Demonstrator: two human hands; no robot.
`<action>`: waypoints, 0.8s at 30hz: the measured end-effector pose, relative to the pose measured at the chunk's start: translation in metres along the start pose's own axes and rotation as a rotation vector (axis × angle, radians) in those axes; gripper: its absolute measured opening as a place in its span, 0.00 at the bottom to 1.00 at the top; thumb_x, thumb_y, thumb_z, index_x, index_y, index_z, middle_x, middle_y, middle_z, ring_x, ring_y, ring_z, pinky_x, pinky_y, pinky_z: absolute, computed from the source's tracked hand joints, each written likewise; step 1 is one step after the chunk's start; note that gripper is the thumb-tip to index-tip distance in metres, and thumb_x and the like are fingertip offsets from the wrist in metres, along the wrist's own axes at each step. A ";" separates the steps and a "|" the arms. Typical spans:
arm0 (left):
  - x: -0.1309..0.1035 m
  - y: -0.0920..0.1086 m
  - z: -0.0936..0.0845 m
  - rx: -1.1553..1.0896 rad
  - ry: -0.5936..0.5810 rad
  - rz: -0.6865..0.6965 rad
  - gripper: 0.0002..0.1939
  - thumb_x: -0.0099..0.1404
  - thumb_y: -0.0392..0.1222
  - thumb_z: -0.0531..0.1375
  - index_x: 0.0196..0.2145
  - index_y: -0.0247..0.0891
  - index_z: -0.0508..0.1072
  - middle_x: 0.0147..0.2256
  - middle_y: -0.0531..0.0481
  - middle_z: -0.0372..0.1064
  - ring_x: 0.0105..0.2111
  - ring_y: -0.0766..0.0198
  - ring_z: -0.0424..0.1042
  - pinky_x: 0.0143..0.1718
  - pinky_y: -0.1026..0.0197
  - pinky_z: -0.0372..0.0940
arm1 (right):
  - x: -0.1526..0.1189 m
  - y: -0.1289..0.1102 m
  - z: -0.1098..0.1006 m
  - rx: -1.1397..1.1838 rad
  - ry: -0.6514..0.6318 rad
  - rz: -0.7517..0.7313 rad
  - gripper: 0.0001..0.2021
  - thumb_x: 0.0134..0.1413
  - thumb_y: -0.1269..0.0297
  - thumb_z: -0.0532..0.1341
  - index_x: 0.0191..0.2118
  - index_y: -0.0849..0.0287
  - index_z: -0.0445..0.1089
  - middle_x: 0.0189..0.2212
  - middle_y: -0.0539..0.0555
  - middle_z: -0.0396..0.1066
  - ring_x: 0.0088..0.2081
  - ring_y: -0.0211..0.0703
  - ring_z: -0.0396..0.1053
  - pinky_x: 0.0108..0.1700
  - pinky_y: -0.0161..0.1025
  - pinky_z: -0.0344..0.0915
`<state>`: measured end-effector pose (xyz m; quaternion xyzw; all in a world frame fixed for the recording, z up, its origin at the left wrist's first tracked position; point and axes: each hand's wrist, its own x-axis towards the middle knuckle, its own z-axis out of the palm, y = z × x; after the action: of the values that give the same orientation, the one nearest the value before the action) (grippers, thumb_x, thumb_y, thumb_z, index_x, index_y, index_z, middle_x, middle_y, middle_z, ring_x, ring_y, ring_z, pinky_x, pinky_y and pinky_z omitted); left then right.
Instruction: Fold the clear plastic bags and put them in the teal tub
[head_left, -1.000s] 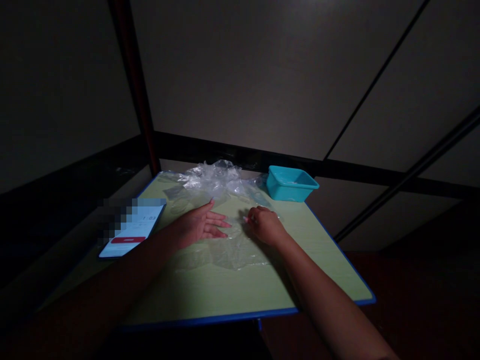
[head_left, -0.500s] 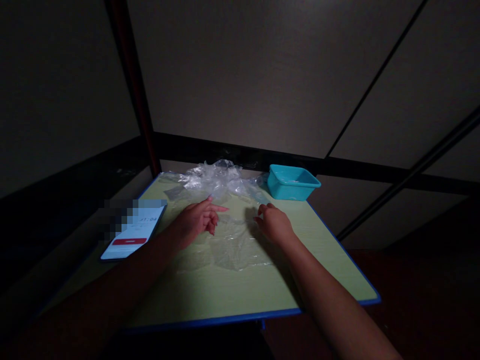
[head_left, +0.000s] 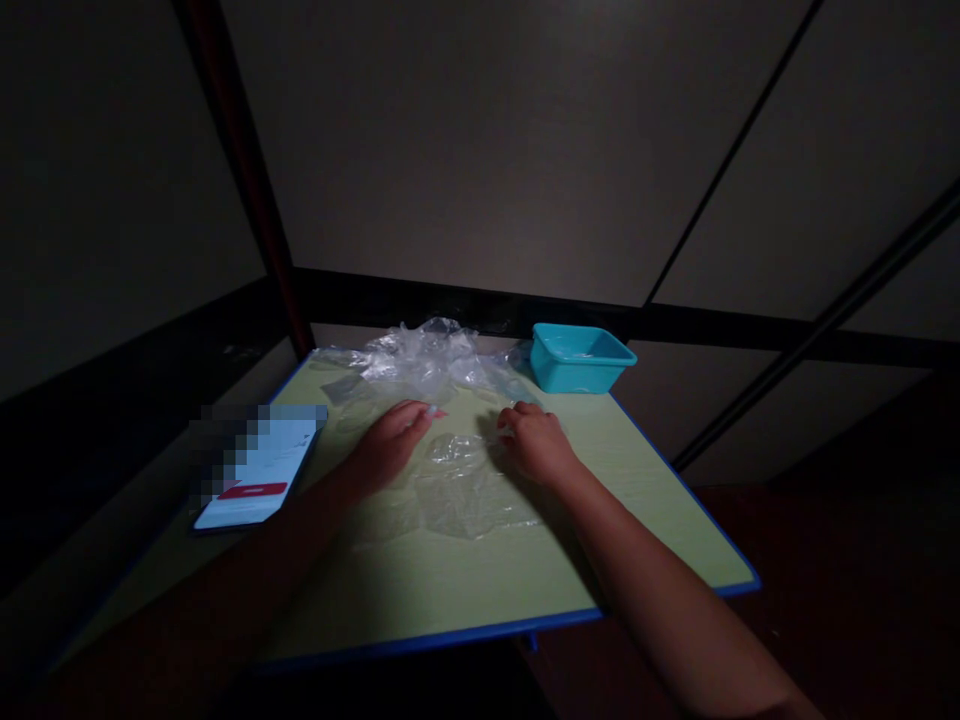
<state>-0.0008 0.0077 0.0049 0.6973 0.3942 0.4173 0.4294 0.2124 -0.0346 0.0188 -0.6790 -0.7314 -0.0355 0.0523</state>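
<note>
A thin clear plastic bag (head_left: 457, 490) lies spread and wrinkled on the table between and below my hands. My left hand (head_left: 394, 438) is at its far left side, thumb closed against the fingers, with a pale bit of the plastic showing at the tips. At the far right side, my right hand (head_left: 536, 440) has its fingers curled down and pinched at the bag's edge; the fingertips are partly hidden. Just beyond both hands sits a crumpled heap of clear plastic bags (head_left: 431, 362).
A turquoise plastic basin (head_left: 577, 375) stands at the far right corner of the table (head_left: 645, 520), which has a blue edge. A phone with a lit screen (head_left: 259, 475) lies at the left, near my left forearm. Panelled walls (head_left: 480, 150) close off the back and left.
My left hand's stretched index finger and curled fingers have come together with the thumb. The bag's far edge has bunched up between the hands. My right hand has shifted slightly, fingers still curled.
</note>
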 end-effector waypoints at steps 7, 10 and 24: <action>-0.004 -0.011 0.005 0.262 -0.103 0.171 0.15 0.58 0.49 0.57 0.40 0.43 0.75 0.46 0.47 0.70 0.54 0.51 0.59 0.60 0.52 0.45 | -0.003 -0.003 0.002 0.180 0.052 -0.117 0.17 0.59 0.64 0.55 0.54 0.57 0.64 0.53 0.60 0.65 0.54 0.47 0.62 0.54 0.44 0.56; -0.004 -0.018 0.004 0.290 -0.143 0.163 0.15 0.59 0.49 0.57 0.42 0.45 0.75 0.47 0.47 0.70 0.56 0.51 0.57 0.61 0.50 0.42 | -0.007 -0.003 0.004 0.278 -0.068 -0.261 0.27 0.61 0.57 0.53 0.64 0.55 0.51 0.64 0.61 0.51 0.63 0.50 0.50 0.60 0.58 0.44; -0.004 -0.012 0.008 0.340 -0.204 0.199 0.14 0.62 0.49 0.53 0.34 0.40 0.76 0.36 0.45 0.73 0.41 0.54 0.68 0.48 0.55 0.58 | -0.016 -0.011 0.001 0.200 -0.446 -0.334 0.36 0.59 0.46 0.51 0.67 0.53 0.38 0.67 0.60 0.27 0.67 0.53 0.31 0.60 0.67 0.28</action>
<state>0.0024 0.0057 -0.0093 0.8338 0.3425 0.3124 0.2998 0.2028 -0.0515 0.0159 -0.5318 -0.8263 0.1786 -0.0499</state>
